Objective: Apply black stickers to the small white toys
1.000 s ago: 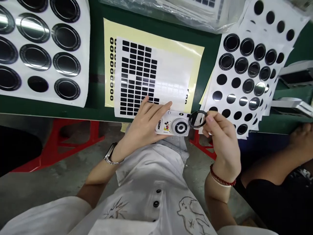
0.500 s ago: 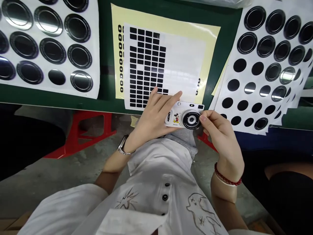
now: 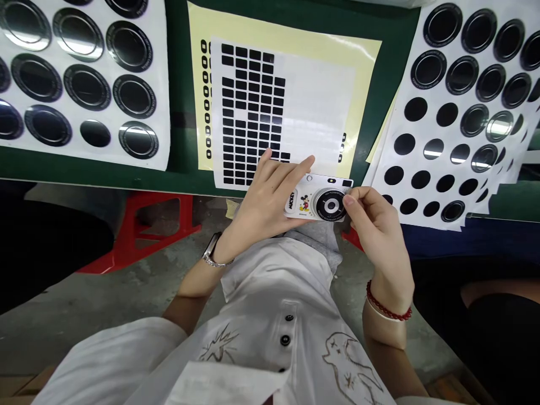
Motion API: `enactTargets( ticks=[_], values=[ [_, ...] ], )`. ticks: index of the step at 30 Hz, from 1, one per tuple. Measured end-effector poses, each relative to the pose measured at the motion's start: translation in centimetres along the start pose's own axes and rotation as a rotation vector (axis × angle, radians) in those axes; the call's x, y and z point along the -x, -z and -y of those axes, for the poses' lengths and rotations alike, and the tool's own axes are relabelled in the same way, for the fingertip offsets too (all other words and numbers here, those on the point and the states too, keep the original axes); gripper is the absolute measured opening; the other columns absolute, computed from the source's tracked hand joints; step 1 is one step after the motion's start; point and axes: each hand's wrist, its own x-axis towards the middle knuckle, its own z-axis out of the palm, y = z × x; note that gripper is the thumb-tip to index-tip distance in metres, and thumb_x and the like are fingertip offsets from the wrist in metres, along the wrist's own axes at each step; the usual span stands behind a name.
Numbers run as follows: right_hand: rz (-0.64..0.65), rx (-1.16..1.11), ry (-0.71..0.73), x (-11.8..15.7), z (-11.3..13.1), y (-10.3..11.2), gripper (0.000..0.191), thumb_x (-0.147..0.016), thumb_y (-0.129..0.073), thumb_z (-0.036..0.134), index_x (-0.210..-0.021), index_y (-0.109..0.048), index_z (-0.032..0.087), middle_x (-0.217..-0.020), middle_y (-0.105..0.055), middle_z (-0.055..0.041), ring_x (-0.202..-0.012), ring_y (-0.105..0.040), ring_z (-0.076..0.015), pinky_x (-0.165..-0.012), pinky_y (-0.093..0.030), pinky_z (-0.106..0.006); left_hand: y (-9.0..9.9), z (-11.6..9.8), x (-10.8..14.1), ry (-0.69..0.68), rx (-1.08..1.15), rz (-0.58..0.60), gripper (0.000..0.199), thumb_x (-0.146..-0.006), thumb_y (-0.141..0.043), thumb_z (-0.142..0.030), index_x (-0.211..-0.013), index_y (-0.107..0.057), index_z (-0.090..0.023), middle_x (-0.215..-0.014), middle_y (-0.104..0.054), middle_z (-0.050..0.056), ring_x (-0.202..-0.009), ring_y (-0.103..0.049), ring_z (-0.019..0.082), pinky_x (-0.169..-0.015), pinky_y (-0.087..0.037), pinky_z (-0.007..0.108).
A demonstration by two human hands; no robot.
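Observation:
A white toy-like compact camera point(image 3: 304, 203) with a cartoon mouse print is held by its left end in my left hand point(image 3: 270, 194), lens side up, at the table's front edge. Around its lens lies a black ring sticker point(image 3: 331, 205) with white lettering. My right hand point(image 3: 375, 219) pinches the right edge of this ring between thumb and bent forefinger; whether the ring is fully stuck down cannot be seen. Beyond the left fingers is a white sheet of small black rectangular stickers point(image 3: 253, 112), some spots bare, on a yellow backing sheet point(image 3: 363, 73).
A sheet of large black round stickers point(image 3: 162, 112) lies on the green table point(image 3: 179, 152) at left. Several overlapping sheets with black rings and discs point(image 3: 422, 160) lie at right. Below are a red stool point(image 3: 126, 225) and dark-clothed people on both sides.
The right hand and wrist have shifted slightly leftward, still pinching at the lens ring. The left hand keeps its hold on the camera; the view has moved a little.

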Motion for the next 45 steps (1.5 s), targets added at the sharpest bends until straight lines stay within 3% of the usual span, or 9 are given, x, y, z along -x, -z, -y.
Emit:
enactTargets(
  ticks=[9,17,25,28,32,35,39,42,45],
  values=[
    [-0.105,-0.085,0.001,0.1,-1.1,-1.2,0.024,-0.1,-0.068,0.037,-0.086,-0.054,0.024,-0.071,-0.04,0.0065,-0.054,-0.032,-0.008,-0.048,-0.03,-0.023,0.0,0.0,-0.1,-0.01,-0.009,-0.012,0.091,-0.099,-0.067,-0.064,-0.169,-0.024,-0.025,-0.132,-0.068,0.009,-0.117,-0.062,0.029,-0.132,-0.032,0.063],
    [-0.145,-0.067,0.08,-0.2,-0.8,-1.1,0.012,-0.096,-0.071,0.028,-0.091,-0.06,0.024,-0.072,-0.042,0.0052,-0.06,-0.04,-0.0107,-0.053,-0.037,-0.023,0.0,-0.1,-0.1,-0.004,-0.016,-0.015,0.088,-0.101,-0.065,-0.063,-0.169,-0.024,-0.025,-0.129,-0.069,0.009,-0.116,-0.063,0.028,-0.132,-0.034,0.064],
    [-0.015,-0.171,0.072,-1.6,-0.5,-0.3,0.013,-0.093,-0.072,0.022,-0.089,-0.06,0.023,-0.072,-0.029,0.0065,-0.06,-0.031,-0.0101,-0.053,-0.033,-0.023,0.1,-0.1,-0.1,0.004,0.006,-0.018,0.091,-0.1,-0.067,-0.064,-0.17,-0.024,-0.027,-0.128,-0.069,0.008,-0.114,-0.063,0.028,-0.132,-0.033,0.066],
    [0.135,-0.157,0.103,-1.7,-1.2,0.8,0.007,-0.098,-0.069,0.025,-0.106,-0.068,0.025,-0.078,-0.03,0.0054,-0.061,-0.032,-0.0099,-0.054,-0.033,-0.025,0.2,-0.1,-0.1,0.011,0.003,-0.006,0.091,-0.1,-0.067,-0.063,-0.171,-0.023,-0.027,-0.129,-0.069,0.008,-0.114,-0.063,0.028,-0.132,-0.033,0.067],
    [0.292,0.029,0.167,-1.0,-1.5,2.2,0.037,-0.097,-0.074,0.028,-0.133,-0.066,0.031,-0.093,-0.042,0.0017,-0.069,-0.041,-0.0115,-0.057,-0.038,-0.026,0.1,-0.3,-0.2,0.007,-0.003,-0.018,0.089,-0.101,-0.066,-0.064,-0.171,-0.024,-0.026,-0.126,-0.07,0.008,-0.114,-0.063,0.028,-0.132,-0.034,0.067],
    [0.206,0.15,0.176,-0.4,-1.2,1.6,0.04,-0.093,-0.08,0.031,-0.13,-0.063,0.029,-0.097,-0.05,0.0002,-0.071,-0.044,-0.0128,-0.057,-0.039,-0.027,0.0,-0.4,-0.2,0.007,-0.003,-0.048,0.089,-0.101,-0.065,-0.063,-0.171,-0.023,-0.027,-0.125,-0.07,0.008,-0.112,-0.063,0.028,-0.131,-0.035,0.067],
    [-0.018,0.142,0.16,-0.1,-0.8,-1.2,0.038,-0.086,-0.086,0.039,-0.113,-0.062,0.025,-0.102,-0.057,-0.0028,-0.082,-0.053,-0.0168,-0.062,-0.042,-0.029,-0.2,-0.4,-0.2,0.026,0.006,-0.059,0.088,-0.102,-0.066,-0.057,-0.172,-0.02,-0.029,-0.123,-0.069,0.007,-0.111,-0.064,0.027,-0.131,-0.034,0.068],
    [-0.201,0.141,0.17,-0.4,-0.8,-3.2,0.034,-0.085,-0.085,0.044,-0.1,-0.062,0.024,-0.098,-0.057,-0.0028,-0.086,-0.055,-0.0186,-0.068,-0.046,-0.031,-0.1,-0.3,-0.1,0.045,0.021,-0.038,0.09,-0.101,-0.068,-0.055,-0.172,-0.017,-0.031,-0.126,-0.069,0.007,-0.114,-0.064,0.028,-0.132,-0.031,0.07],
    [-0.296,0.122,0.22,-0.7,-0.8,-4.0,0.028,-0.088,-0.082,0.044,-0.093,-0.063,0.024,-0.093,-0.056,-0.0017,-0.081,-0.054,-0.0168,-0.068,-0.046,-0.031,-0.1,-0.3,0.0,0.048,0.022,-0.026,0.091,-0.101,-0.069,-0.056,-0.171,-0.018,-0.032,-0.128,-0.069,0.007,-0.116,-0.064,0.028,-0.134,-0.029,0.07]
  ],
)
